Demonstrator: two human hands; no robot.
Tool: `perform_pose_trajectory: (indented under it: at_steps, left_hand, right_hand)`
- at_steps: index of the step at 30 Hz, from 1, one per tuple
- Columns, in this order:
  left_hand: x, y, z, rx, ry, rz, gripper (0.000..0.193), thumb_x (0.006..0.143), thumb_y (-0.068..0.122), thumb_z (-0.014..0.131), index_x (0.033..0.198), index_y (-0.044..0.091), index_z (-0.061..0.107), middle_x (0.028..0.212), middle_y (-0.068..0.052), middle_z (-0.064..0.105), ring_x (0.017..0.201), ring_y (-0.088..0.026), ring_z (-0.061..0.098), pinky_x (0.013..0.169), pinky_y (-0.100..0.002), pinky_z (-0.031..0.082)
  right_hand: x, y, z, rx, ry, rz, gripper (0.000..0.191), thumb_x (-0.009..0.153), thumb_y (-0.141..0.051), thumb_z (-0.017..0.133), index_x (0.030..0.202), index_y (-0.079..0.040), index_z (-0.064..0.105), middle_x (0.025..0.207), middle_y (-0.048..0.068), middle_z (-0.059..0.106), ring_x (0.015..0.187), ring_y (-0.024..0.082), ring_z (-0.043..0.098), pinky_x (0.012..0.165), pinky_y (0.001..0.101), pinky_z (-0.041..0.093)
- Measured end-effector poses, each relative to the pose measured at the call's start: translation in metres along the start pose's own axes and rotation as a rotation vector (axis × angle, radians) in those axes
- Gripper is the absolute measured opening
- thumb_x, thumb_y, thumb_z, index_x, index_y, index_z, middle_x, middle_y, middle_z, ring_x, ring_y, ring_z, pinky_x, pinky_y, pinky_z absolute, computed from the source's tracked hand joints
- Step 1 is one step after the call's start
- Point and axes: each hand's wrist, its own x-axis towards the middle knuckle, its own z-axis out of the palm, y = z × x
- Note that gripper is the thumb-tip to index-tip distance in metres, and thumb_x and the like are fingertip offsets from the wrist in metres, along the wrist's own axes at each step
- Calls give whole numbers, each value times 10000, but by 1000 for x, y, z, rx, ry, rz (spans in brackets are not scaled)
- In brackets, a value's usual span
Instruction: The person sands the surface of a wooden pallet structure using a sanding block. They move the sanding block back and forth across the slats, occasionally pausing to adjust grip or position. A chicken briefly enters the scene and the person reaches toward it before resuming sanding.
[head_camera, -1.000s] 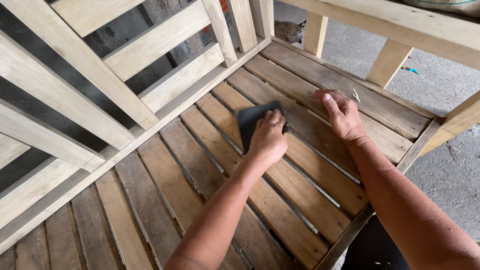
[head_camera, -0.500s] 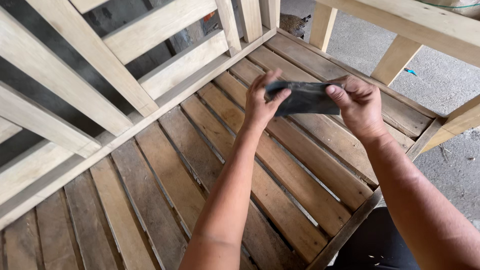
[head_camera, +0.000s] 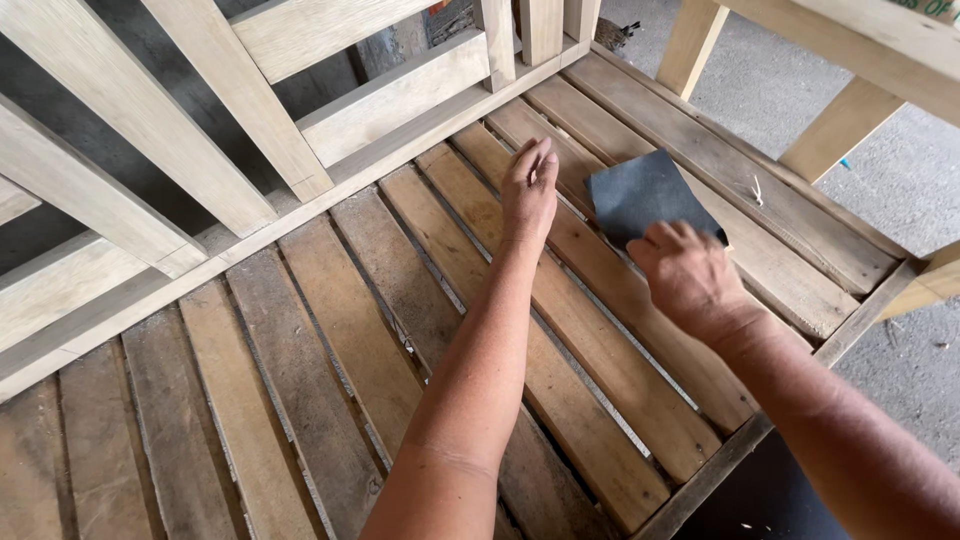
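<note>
A dark grey sheet of sandpaper (head_camera: 640, 192) lies over the brown seat slats (head_camera: 600, 330) of a wooden bench. My right hand (head_camera: 690, 278) grips the sheet's near edge with curled fingers. To its left, my left hand (head_camera: 528, 188) rests flat, palm down, on a slat. It holds nothing, its fingers point toward the backrest, and it sits just clear of the sheet.
The bench's pale slatted backrest (head_camera: 300, 120) rises along the left and top. A pale armrest frame (head_camera: 850, 60) crosses the upper right. The seat's front rail (head_camera: 790, 395) runs along the right, with grey concrete floor (head_camera: 900, 180) beyond it.
My left hand pressed the sandpaper on the slats, then both hands lifted it. Now my right hand alone holds it and my left hand lies flat on the slats.
</note>
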Motion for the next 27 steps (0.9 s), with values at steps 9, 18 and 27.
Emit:
perform_pose_trajectory:
  at_steps: [9, 18, 27]
  left_hand:
    - [12, -21, -6, -71, 219, 133, 271, 1019, 75, 623, 1269, -6, 691, 1393, -169, 636, 1227, -258, 672, 1039, -338, 569]
    - [26, -21, -12, 12, 220, 53, 206, 1018, 88, 633, 1178, 21, 745, 1309, -124, 662, 1172, -222, 673, 960, -303, 581]
    - [30, -41, -12, -48, 255, 84, 188, 1007, 97, 645, 1145, 23, 751, 1216, -108, 719, 1107, -219, 702, 950, -319, 584]
  right_hand:
    - [25, -11, -9, 397, -352, 42, 168, 880, -12, 580, 974, -74, 706, 917, 118, 745, 776, 289, 726, 699, 406, 603]
    - [115, -10, 67, 810, -213, 196, 271, 927, -157, 666, 1191, -152, 728, 965, 180, 750, 864, 371, 720, 796, 460, 569]
    - [64, -25, 59, 462, -289, 191, 185, 947, -205, 656, 1107, -155, 735, 875, 135, 753, 766, 343, 730, 722, 456, 593]
